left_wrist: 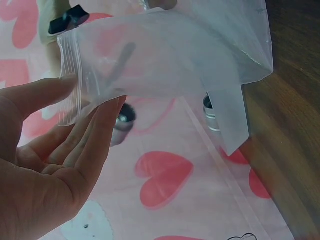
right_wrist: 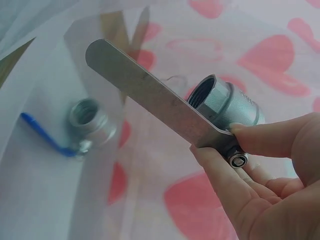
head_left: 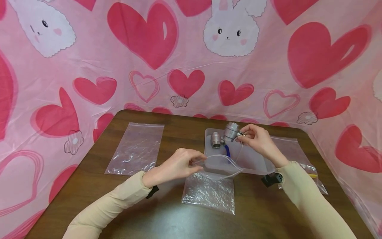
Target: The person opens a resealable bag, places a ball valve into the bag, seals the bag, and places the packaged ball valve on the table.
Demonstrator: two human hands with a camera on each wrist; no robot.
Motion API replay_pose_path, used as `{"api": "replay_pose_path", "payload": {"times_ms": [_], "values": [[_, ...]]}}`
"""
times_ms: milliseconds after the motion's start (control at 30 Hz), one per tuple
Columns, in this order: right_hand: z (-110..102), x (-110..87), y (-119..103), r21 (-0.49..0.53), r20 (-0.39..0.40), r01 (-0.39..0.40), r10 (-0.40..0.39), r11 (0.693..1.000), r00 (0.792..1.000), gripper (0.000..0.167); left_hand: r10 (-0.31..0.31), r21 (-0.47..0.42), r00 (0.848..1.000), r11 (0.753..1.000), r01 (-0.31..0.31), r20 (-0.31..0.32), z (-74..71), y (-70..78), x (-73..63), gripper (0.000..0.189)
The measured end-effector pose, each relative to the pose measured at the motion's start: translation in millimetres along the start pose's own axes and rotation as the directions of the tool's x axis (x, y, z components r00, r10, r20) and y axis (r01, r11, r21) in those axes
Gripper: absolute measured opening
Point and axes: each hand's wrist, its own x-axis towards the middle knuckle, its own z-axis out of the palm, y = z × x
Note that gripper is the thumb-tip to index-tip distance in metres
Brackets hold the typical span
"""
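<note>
My right hand [head_left: 258, 141] pinches a metal ball valve [head_left: 231, 131] near the base of its lever, above a translucent white bin [head_left: 255, 162]. In the right wrist view this valve shows a bare flat steel lever [right_wrist: 150, 92] and a threaded opening. A second ball valve [head_left: 216, 139], with a blue lever [right_wrist: 45, 135], sits in the bin. My left hand [head_left: 179, 166] holds the zip edge of a clear plastic bag [head_left: 209, 194] between thumb and fingers. The bag's mouth gapes in front of the bin, and its lower part lies on the table.
Another clear zip bag [head_left: 137, 149] lies flat on the wooden table [head_left: 167, 219] at the left. To the right is a further clear bag [head_left: 287, 146] with something yellow [head_left: 312, 176] in it. A pink heart-patterned cloth [head_left: 185, 109] hangs behind the table.
</note>
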Motion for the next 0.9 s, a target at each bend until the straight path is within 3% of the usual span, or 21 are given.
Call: {"api": "replay_pose_path", "payload": {"times_ms": [233,367,500,667,900], "values": [[-6.5,-13.0,-26.7,-0.019,-0.08,0.058,-0.06,0.998,0.995,0.025,-0.005,-0.006,1.0,1.0,0.005,0.0,-0.3,-1.5,-1.2,0.027],[-11.6,-22.2,-42.9,-0.067,-0.144,0.116,-0.124,0.991,0.982,0.026,0.001,0.0,1.0,1.0,-0.001,-0.001,-1.0,-1.2,-1.2,0.027],[-16.2,-31.8,-57.9,-0.078,-0.202,0.208,-0.219,0.975,0.955,0.025,0.009,0.001,1.0,1.0,-0.009,-0.004,-1.4,-1.1,-1.1,0.027],[-16.4,-42.0,-71.6,-0.063,-0.255,0.333,-0.338,0.941,0.906,0.025,0.012,0.001,1.0,1.0,-0.012,-0.003,-2.3,-0.6,-1.2,0.026],[-1.3,-50.8,-77.1,-0.096,-0.252,0.458,-0.467,0.884,0.847,0.028,0.004,-0.02,1.0,1.0,-0.004,-0.001,-3.7,-0.6,-0.4,0.027]]}}
